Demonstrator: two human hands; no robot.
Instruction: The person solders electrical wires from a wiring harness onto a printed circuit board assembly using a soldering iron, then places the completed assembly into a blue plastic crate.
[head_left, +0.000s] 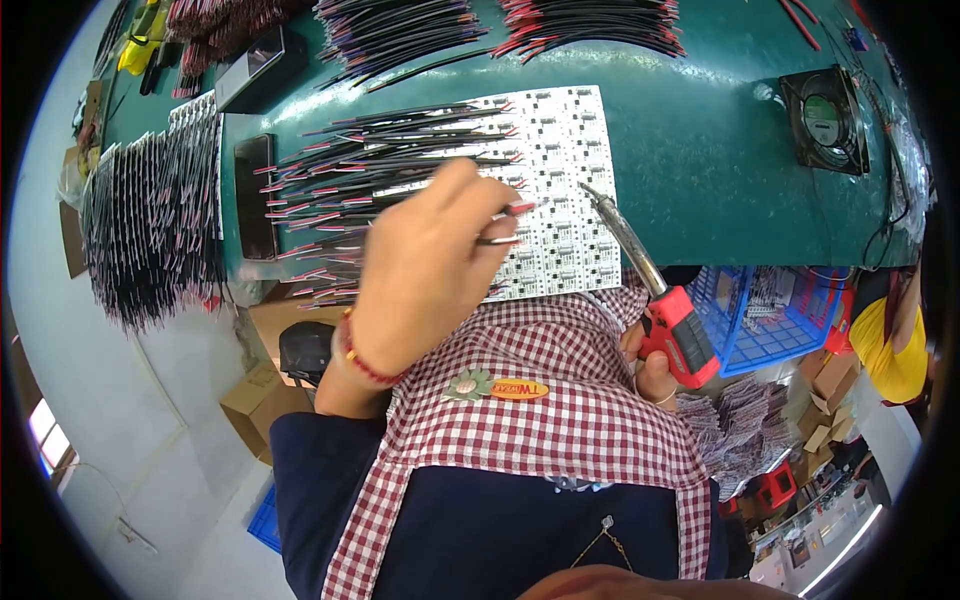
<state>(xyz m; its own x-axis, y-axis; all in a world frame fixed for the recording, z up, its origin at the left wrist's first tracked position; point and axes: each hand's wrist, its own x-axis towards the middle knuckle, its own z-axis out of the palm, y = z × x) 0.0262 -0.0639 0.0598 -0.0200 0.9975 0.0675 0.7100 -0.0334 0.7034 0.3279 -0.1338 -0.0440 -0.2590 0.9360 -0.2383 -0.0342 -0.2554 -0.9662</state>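
A big green table (pixel 700 150) fills the top of the view. It bends at the edges because of the wide camera.

On the table lies a white board (pixel 560 150) with many small black dots in rows. It sits right in front of the person, near the table's close edge.

A pile of thin black and red wires (pixel 370 165) lies across the left part of the white board and on the table beside it. More bunches of wires (pixel 150 230) hang over the left end of the table. Still more wire bunches (pixel 590 25) lie at the far side of the table.

A small black fan (pixel 825 120) sits on the right side of the table. A blue basket (pixel 770 315) hangs just under the table edge on the right. A black flat box (pixel 255 195) lies to the left of the wire pile.

The person wears a red and white checked apron (pixel 540 400) over a dark blue shirt.

The left hand (pixel 425 270) is over the white board. Its fingers pinch one thin wire (pixel 505 225) with a red tip. The wire sticks out to the right of the hand, just above the board.

The right hand (pixel 650 365) is low, near the apron, and is closed around the red handle of a soldering iron (pixel 650 290). The metal tip points up and left, over the white board, close to the red wire tip.
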